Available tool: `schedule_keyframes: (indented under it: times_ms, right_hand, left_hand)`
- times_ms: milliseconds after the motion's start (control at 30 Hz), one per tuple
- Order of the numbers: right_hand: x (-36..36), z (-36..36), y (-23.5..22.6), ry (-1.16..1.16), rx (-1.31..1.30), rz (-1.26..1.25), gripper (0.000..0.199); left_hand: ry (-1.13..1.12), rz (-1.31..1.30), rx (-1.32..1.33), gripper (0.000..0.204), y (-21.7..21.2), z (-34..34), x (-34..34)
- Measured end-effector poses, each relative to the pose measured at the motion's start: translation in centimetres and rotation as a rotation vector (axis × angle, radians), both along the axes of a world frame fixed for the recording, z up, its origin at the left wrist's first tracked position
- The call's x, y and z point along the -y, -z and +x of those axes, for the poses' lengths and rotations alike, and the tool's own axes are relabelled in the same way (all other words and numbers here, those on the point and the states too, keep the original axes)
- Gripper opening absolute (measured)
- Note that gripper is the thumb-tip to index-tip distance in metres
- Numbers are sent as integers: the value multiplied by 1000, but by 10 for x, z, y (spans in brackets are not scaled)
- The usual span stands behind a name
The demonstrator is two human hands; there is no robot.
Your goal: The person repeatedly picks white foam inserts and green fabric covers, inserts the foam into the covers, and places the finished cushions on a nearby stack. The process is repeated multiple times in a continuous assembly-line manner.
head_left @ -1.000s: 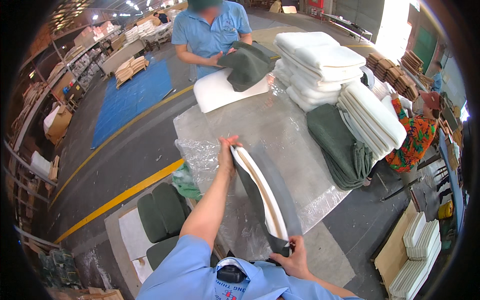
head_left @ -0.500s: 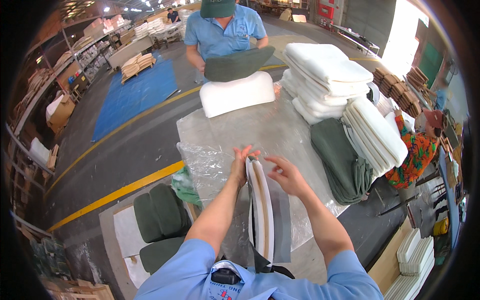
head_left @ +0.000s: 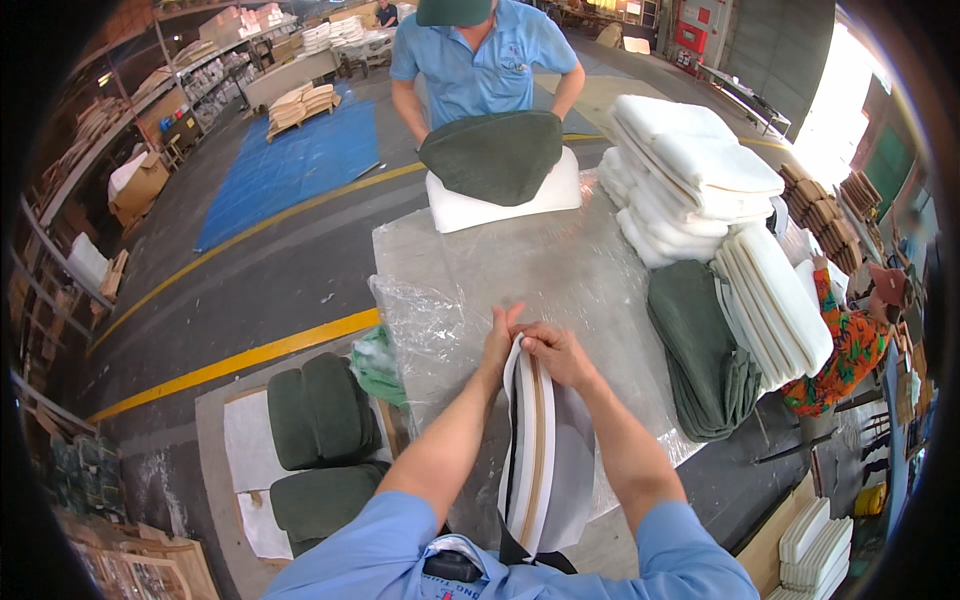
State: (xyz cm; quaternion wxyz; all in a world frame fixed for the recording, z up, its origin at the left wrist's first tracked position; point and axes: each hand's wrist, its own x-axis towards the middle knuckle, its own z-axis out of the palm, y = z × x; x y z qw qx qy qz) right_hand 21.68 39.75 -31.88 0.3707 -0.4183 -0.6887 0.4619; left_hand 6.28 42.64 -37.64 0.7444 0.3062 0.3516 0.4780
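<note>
Far co-worker (head_left: 490, 65): cap (head_left: 455, 10) cut off by upper edge, hands mostly hidden behind green cover (head_left: 493, 155). Right hand (head_left: 555, 350) covers far tip of pad (head_left: 535, 440); left hand (head_left: 499, 340) possibly touching, unclear. White stack (head_left: 815, 550), near right, cut off.

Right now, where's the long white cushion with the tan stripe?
In the head view, the striped cushion is low, just right of centre, its far end at the left hand and right hand, its near end by the blue shirt.
</note>
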Motion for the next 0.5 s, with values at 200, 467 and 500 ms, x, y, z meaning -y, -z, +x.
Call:
schedule_keyframes:
  times_ms: [200, 467, 500]
  right_hand:
    - [25, -23, 18, 167, -249, 2, 19]
    - [30, -29, 37, 228, -400, -16, 19]
    - [34, -26, 40, 235, -396, -25, 19]
  left_hand:
    - [445, 93, -405, 105, -82, -11, -61]
    - [700, 183, -386, 114, -104, 21, -42]
    - [709, 198, -380, 115, -105, 24, -35]
